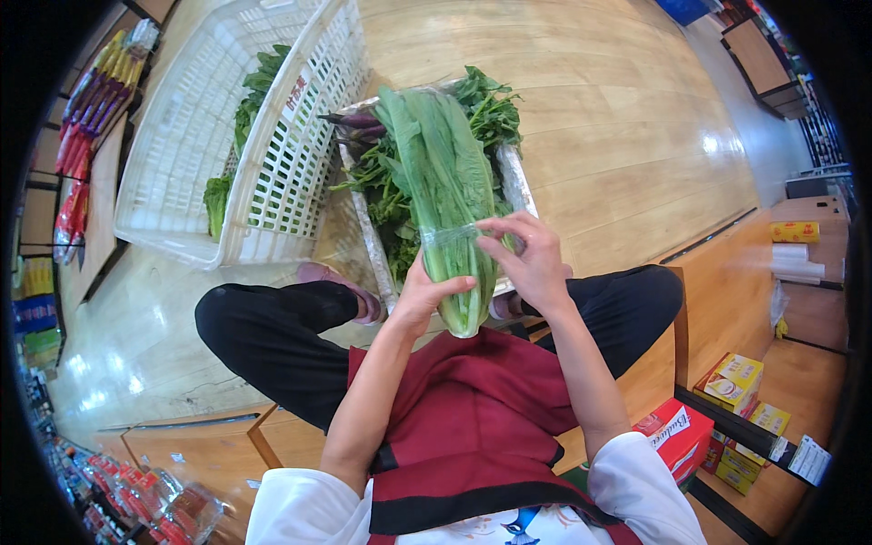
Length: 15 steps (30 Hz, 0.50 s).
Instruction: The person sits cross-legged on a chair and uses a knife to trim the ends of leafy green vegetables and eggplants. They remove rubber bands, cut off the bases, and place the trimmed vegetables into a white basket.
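Observation:
My left hand [429, 291] grips the lower stalks of a bunch of long leafy lettuce [446, 163], thumb across the front. The bunch points away from me, its pale cut base near my apron. A clear plastic band [451, 236] wraps its middle. At the band's right side, my right hand [524, 248] has its thumb and index fingertips on the plastic. Below the lettuce is a white-rimmed box [521, 180] between my feet. It contains leafy greens [487, 102] and purple eggplants [357, 121]; the lettuce hides part of them.
A white perforated plastic crate [276, 177] stands to the left of the box, with some greens [216, 204] inside. Wooden shelving [722, 300] runs along the right, holding yellow boxes [732, 381]. A red carton [681, 436] lies near my right elbow. Packaged bottles [157, 504] are at lower left.

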Tool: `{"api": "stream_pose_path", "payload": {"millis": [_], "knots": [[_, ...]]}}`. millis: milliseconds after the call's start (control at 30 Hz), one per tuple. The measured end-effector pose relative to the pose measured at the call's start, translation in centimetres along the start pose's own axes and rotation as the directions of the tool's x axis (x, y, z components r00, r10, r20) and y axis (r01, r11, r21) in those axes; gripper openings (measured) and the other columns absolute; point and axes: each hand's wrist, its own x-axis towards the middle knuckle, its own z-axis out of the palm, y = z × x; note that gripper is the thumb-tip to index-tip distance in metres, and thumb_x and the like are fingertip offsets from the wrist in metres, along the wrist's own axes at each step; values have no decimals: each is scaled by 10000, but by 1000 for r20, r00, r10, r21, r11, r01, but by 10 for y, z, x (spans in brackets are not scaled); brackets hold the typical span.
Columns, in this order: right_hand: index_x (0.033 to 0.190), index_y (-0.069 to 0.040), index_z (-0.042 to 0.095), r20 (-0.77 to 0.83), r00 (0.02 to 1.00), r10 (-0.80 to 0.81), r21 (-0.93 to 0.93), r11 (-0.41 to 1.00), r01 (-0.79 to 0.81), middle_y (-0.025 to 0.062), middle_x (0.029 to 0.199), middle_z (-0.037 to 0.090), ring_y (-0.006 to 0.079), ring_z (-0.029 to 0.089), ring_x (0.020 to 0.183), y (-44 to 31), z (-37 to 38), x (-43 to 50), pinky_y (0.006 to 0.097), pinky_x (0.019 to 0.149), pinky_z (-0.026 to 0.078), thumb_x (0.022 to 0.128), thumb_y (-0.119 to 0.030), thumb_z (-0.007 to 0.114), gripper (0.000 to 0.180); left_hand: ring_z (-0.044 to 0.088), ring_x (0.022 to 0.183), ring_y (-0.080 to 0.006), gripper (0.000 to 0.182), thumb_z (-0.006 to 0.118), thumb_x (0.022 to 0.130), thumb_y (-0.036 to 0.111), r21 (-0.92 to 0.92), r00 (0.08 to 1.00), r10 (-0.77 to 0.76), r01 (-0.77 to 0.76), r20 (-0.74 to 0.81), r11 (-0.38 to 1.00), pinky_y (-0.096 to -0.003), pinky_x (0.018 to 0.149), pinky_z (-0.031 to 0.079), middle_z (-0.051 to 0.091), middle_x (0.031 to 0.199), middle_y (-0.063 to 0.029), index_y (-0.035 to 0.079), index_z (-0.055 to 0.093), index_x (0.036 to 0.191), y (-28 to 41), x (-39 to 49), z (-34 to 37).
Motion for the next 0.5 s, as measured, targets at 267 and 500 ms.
{"api": "stream_pose_path", "payload": {"millis": [267, 500], "knots": [[912, -57, 692, -38, 999, -32, 30, 999, 34, 56, 778, 594, 156, 581, 668, 4, 21, 13, 267, 601, 454, 754, -130, 726, 177, 576, 990, -161, 696, 729, 646, -56, 30, 1000, -20, 20, -16, 999, -317, 856, 490, 566, 1105, -53, 60, 424, 1261, 7, -4, 2], [941, -30, 686, -123, 990, 65, 131, 990, -49, -2, 789, 605, 71, 530, 698, 25, -1, 10, 217, 611, 418, 772, -42, 702, 171, 578, 1010, -190, 617, 709, 686, 10, -212, 997, -72, 71, 6, 975, -350, 887, 481, 577, 1110, -64, 55, 439, 1238, 11, -4, -11]]}}
